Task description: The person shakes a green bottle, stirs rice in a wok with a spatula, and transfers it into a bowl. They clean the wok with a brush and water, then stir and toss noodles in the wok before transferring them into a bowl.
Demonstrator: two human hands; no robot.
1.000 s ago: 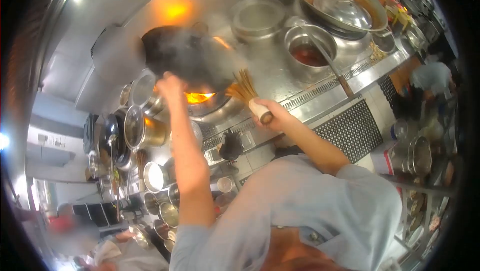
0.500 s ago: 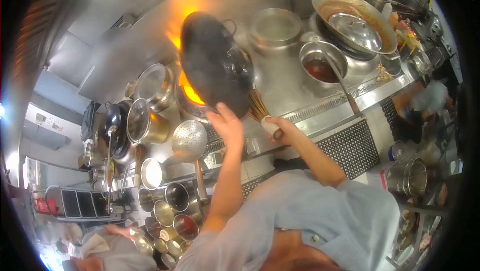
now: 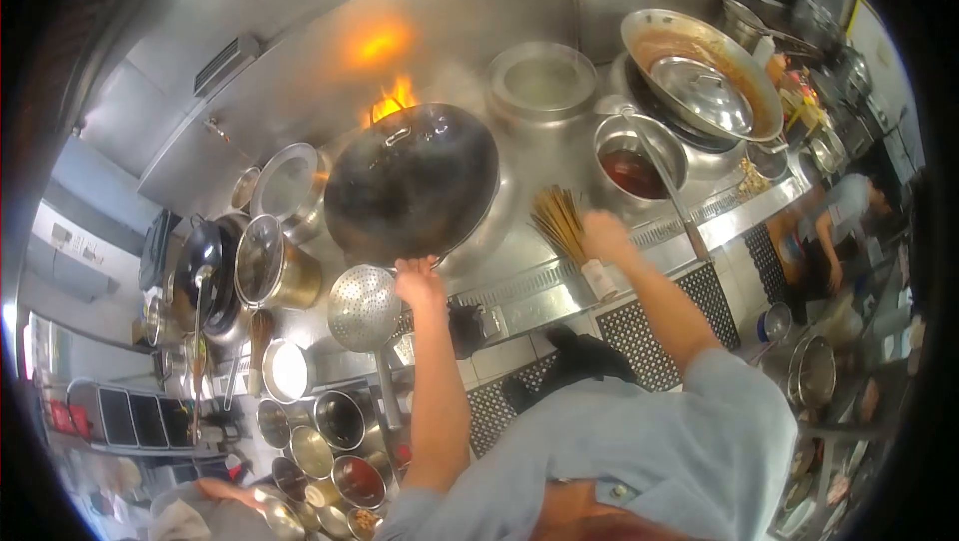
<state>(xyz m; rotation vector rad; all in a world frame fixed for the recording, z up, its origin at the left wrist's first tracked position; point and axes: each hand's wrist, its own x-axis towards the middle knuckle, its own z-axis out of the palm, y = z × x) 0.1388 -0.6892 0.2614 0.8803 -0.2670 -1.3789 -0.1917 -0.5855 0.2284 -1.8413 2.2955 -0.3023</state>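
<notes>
A large black wok (image 3: 415,181) sits over the burner, steam rising from its dark inside and flames (image 3: 398,99) showing behind its far rim. My left hand (image 3: 421,283) is closed on the wok's near edge. A bamboo wok brush (image 3: 559,224) with a pale wrapped handle rests by the counter's front edge. Right beside it, overlapping the base of its bristles, is my right hand (image 3: 605,236); its fingers are mostly hidden. Left of the wok, close to my left hand, is a perforated strainer (image 3: 362,309) with a long handle pointing toward me.
On the right stand a pot of reddish liquid (image 3: 631,169) with a ladle (image 3: 661,166) across it, and a wide pan (image 3: 764,106) holding a metal lid. Several pots and sauce containers (image 3: 340,419) crowd the left. Another person's arm (image 3: 228,492) reaches in at lower left.
The wok has come down from its tilted position to sit level on the burner. My left hand now holds its near edge. The brush has moved right, onto the counter's edge.
</notes>
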